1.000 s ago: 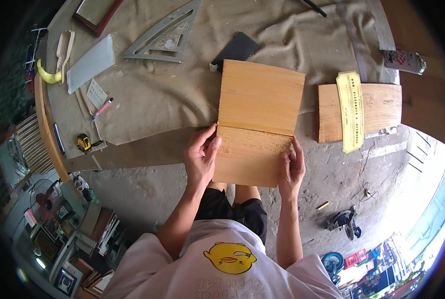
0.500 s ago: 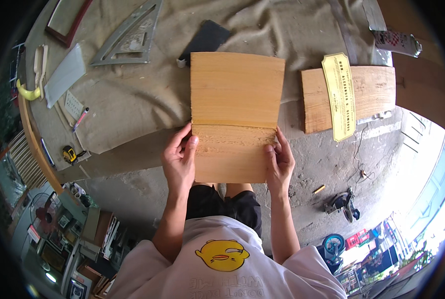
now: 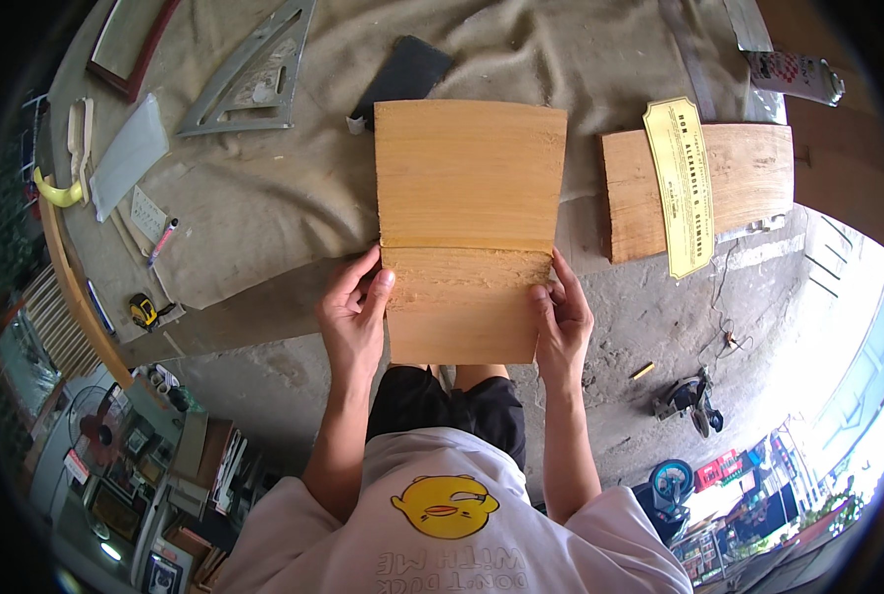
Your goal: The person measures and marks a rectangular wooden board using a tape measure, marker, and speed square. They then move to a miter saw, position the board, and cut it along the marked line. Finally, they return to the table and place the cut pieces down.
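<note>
Two wooden boards meet edge to edge in front of me, with a rough seam between them. The larger, smooth board [image 3: 470, 173] lies on the far side over the cloth-covered table. The near board [image 3: 462, 332] has a rough, chipped band beside the seam and juts past the table's front edge. My left hand [image 3: 355, 312] grips the left edge at the seam, thumb on top. At the opposite edge my right hand [image 3: 564, 322] does the same. Both hands' other fingers are partly hidden beside and under the wood.
A brown cloth [image 3: 264, 218] covers the table. To the right, a yellow plaque [image 3: 680, 188] lies across a wooden plank [image 3: 749, 178]. A metal set square [image 3: 254, 84], dark flat piece [image 3: 402, 77], tape measure [image 3: 145, 311] and marker [image 3: 163, 241] lie around. A power tool [image 3: 689, 401] sits on the floor.
My hands keep the same grip on the boards, which have barely shifted. The surroundings have moved slightly in the picture.
</note>
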{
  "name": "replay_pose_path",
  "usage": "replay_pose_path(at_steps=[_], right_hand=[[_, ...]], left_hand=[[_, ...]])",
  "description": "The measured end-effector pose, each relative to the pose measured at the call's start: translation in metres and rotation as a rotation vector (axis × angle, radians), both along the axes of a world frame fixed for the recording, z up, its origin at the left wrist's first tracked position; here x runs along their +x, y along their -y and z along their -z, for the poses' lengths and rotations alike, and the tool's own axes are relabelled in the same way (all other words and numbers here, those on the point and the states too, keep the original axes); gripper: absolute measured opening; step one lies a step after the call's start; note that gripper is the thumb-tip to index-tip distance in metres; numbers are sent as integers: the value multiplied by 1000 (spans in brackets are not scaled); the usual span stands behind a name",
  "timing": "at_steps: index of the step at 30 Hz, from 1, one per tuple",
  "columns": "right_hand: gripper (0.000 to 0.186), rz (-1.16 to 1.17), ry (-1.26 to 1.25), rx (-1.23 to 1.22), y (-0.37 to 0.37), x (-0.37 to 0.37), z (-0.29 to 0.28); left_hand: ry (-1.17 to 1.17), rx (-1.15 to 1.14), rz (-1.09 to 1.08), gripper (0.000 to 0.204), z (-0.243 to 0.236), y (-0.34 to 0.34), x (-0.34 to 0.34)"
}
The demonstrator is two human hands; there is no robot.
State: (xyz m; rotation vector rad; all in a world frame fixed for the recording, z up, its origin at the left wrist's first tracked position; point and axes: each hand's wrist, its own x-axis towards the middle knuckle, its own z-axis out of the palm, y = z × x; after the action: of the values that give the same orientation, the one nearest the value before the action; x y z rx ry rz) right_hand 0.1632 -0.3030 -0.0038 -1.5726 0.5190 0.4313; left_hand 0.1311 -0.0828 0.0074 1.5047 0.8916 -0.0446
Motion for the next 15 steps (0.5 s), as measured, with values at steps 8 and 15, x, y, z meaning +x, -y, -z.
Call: replay_pose_path(at_steps=[8, 15], right_hand=[[53, -105, -3, 172, 18, 14, -63], [47, -72, 307, 17, -16, 90, -64]], left_hand=[[-33, -334, 53, 38, -47, -24, -3], [257, -3, 195, 42, -61, -40, 99]])
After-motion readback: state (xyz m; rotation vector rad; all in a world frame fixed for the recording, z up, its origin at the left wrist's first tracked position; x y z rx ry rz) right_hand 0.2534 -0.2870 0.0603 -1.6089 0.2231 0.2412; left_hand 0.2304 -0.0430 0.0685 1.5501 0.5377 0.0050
